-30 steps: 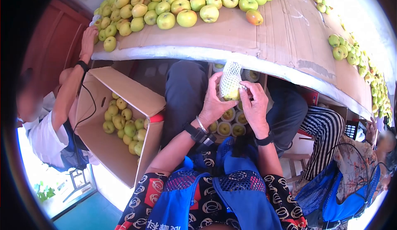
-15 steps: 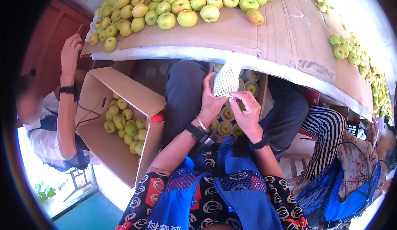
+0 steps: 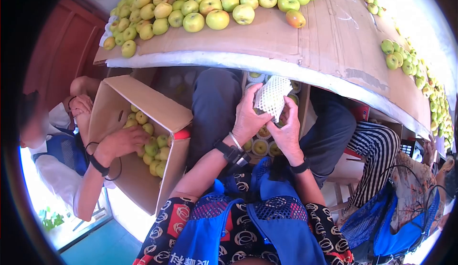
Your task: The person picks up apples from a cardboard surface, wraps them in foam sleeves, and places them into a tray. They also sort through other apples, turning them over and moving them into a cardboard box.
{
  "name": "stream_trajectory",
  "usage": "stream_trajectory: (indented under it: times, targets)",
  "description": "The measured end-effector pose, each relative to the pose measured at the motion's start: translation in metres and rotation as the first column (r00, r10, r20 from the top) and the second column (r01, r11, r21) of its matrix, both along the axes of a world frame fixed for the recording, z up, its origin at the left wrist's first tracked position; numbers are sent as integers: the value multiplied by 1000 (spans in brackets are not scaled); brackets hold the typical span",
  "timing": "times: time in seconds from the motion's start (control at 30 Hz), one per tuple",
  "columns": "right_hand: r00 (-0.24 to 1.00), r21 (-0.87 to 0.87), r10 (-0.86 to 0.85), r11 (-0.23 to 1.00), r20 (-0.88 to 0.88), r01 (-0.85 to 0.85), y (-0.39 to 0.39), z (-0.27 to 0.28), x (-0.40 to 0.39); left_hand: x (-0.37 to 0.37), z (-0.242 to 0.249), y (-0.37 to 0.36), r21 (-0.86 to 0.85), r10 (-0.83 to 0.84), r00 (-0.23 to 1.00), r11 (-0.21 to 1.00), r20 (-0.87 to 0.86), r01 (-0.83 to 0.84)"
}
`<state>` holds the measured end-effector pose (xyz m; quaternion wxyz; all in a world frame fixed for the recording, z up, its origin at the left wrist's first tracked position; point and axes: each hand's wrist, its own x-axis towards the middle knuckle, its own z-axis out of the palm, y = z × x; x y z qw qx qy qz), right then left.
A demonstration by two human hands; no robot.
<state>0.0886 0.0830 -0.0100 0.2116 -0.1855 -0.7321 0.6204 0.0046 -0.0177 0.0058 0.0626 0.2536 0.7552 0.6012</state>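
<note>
Bench (image 3: 329, 41), cardboard-topped, bearing loose apples (image 3: 217, 20). Open carton (image 3: 148, 98) at left, a co-worker's hand (image 3: 123, 142) at its apples. Left hand (image 3: 249, 114) and right hand (image 3: 287, 132), fingers curved, gripping opposite sides of the white foam net (image 3: 273, 98), above netted apples (image 3: 260, 147).

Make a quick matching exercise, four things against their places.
Things
1. foam net
2. open carton
3. striped trousers
4. large apple pile

Places
A. on the tabletop cardboard
B. right side of the view, below the table edge
C. between the left hand and right hand
D. left side of the view, with loose apples inside

Pairs: 1-C, 2-D, 3-B, 4-A
</note>
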Motion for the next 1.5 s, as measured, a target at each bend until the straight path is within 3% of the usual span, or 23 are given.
stream_trajectory:
  times: [0.07,0.13,0.17,0.23,0.37,0.43,0.47,0.53,0.67,0.73,0.87,0.93,0.97,1.03,1.17,1.23,1.33,1.47,1.5]
  targets:
    - [1000,-20,-15,1000,-27,15,2,-6,3,0,-5,-1,5,-20,1000,1000,-21,21]
    - [997,-233,-20,972,-81,1,5,-6,4,-1,0,-3,-27,-63,993,998,-96,61]
    - [997,-235,-21,972,-81,2,6,-5,3,-1,3,-4,-28,-64,993,998,-96,61]
    - [976,-395,-45,918,-214,-45,7,-2,1,-2,10,-6,39,-109,991,993,-75,112]
    - [973,-445,-49,894,-226,-58,10,4,4,-4,2,-5,89,-98,995,991,11,97]
    - [989,-224,-21,975,-147,-12,12,1,7,-2,4,-2,108,-43,995,993,-90,53]
    - [989,-225,-20,974,-148,-14,12,0,7,-1,6,-1,107,-42,995,993,-91,52]
    - [992,-354,-39,935,-122,-6,11,-3,6,0,11,-1,61,24,963,998,-267,-8]
    - [990,-386,-74,922,-122,22,7,-8,6,-1,13,-2,-31,0,925,999,-380,-12]
    - [982,-503,-123,864,-143,35,4,-11,4,4,16,-2,-6,-95,988,995,-121,95]
    - [970,-650,-163,760,-180,7,-2,-14,2,5,7,0,67,-76,997,995,4,76]
    - [941,-808,-204,580,-270,-106,-2,-19,0,7,9,-1,51,-153,986,987,59,150]
    - [941,-807,-204,580,-271,-107,-1,-20,0,7,4,0,51,-153,987,987,58,150]
    - [945,-841,-187,524,-269,-136,0,-18,-1,7,-4,1,143,-201,954,975,224,172]
    - [948,-842,-182,523,-262,-132,1,-19,-2,10,0,-2,168,-295,932,950,211,263]
    - [972,-869,-151,488,-178,-83,2,-24,-1,12,3,-1,238,-376,888,918,264,318]
    - [985,-898,-42,420,-167,-134,10,-29,2,12,1,-1,357,-435,816,883,380,305]
    - [986,-892,-67,439,-156,-111,11,-26,2,11,-2,-1,341,-441,790,887,426,312]
    - [981,-887,-86,447,-172,-116,11,-17,1,11,2,-3,424,-472,763,859,441,287]
